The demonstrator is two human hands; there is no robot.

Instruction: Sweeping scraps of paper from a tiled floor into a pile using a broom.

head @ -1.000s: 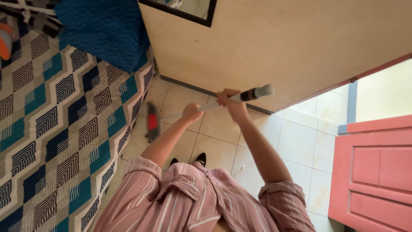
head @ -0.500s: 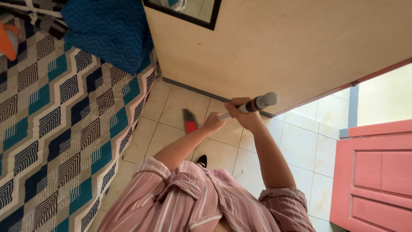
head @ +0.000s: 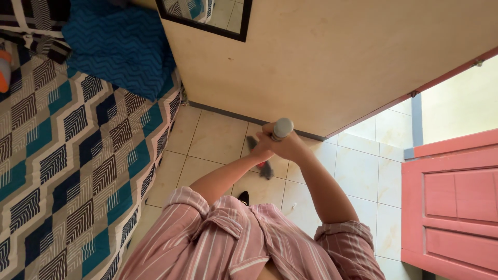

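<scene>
The broom handle (head: 281, 128) points almost straight at the camera, so only its grey end cap shows clearly. The broom head (head: 261, 158), red and grey and blurred, sits on the tiled floor (head: 218, 137) at 7 o'clock from the cap, near the wall (head: 332, 62). Holding it this steeply likely keeps the head close to the person's feet.

The right hand (head: 290, 147) is closed around the handle just below the cap. The left hand (head: 262, 151), at 9 o'clock from the right hand and touching it, is closed lower on the handle. The bed (head: 62, 155) lies at 9 o'clock, the pink door (head: 451, 202) at 4 o'clock.
</scene>
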